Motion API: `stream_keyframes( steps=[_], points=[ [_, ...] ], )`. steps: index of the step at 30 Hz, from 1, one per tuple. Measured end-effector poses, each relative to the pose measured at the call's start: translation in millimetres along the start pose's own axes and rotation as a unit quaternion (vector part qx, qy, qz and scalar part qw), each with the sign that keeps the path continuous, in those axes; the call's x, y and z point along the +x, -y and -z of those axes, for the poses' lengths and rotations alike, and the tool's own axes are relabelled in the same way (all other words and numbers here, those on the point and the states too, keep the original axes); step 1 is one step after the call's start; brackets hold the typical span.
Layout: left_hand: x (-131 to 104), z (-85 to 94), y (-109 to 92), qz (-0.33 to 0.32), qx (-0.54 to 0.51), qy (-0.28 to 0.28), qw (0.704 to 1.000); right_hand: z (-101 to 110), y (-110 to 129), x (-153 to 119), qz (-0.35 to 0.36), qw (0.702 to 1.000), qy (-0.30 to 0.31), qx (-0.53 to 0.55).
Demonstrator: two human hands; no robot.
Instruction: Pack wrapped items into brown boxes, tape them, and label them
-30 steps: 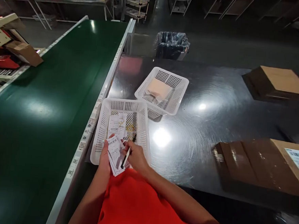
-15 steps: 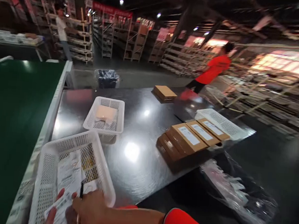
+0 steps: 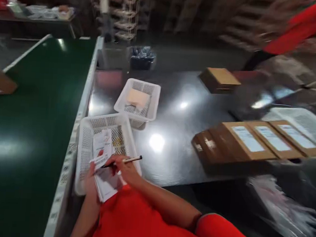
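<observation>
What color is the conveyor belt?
The belt is dark green, seen best in the current head view.

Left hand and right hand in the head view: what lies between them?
A few white paper slips: the left hand holds them, and the right hand reaches over them with a pen.

Two hands, one pen, on the dark table — three white baskets, three labelled boxes

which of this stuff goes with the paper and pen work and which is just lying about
In the job:
- paper slips
- pen
- near basket

Apparently just about:
- flat boxes
- labelled boxes
- bin
</observation>
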State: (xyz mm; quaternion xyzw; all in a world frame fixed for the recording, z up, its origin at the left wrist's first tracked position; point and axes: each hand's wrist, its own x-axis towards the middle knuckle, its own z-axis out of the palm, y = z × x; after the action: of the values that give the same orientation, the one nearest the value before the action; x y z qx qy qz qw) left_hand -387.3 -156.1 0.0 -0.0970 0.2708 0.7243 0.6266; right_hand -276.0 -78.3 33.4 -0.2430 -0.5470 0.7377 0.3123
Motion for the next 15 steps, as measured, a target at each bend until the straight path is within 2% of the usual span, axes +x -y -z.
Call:
stream_keyframes(
  steps=[1,4,6,8,11,15],
  points=[
    [1,-3.6,3,-0.004,0.007,-0.030,1.000,-1,-1,-1,-0.022,1.000,0.006,0.015],
    [2,-17.0,8,-0.023,-0.002,-0.055,0.998,-3,-7,-10,-0.087,0.996,0.022,0.012],
    [-2,-25.1,11,-0.037,-0.017,-0.061,0.997,-5,-11,-16,-0.104,0.995,0.010,0.005],
    [-8,-29.5,14,-0.041,-0.028,-0.062,0.997,-6,-13,-20,-0.089,0.996,-0.027,-0.008],
    [-13,-30.8,16,-0.045,-0.035,-0.066,0.996,-7,-14,-19,-0.028,0.994,-0.087,-0.053],
    [-12,-33.3,16,-0.047,-0.036,-0.083,0.995,-10,-12,-18,-0.002,0.991,-0.086,-0.098]
  ],
)
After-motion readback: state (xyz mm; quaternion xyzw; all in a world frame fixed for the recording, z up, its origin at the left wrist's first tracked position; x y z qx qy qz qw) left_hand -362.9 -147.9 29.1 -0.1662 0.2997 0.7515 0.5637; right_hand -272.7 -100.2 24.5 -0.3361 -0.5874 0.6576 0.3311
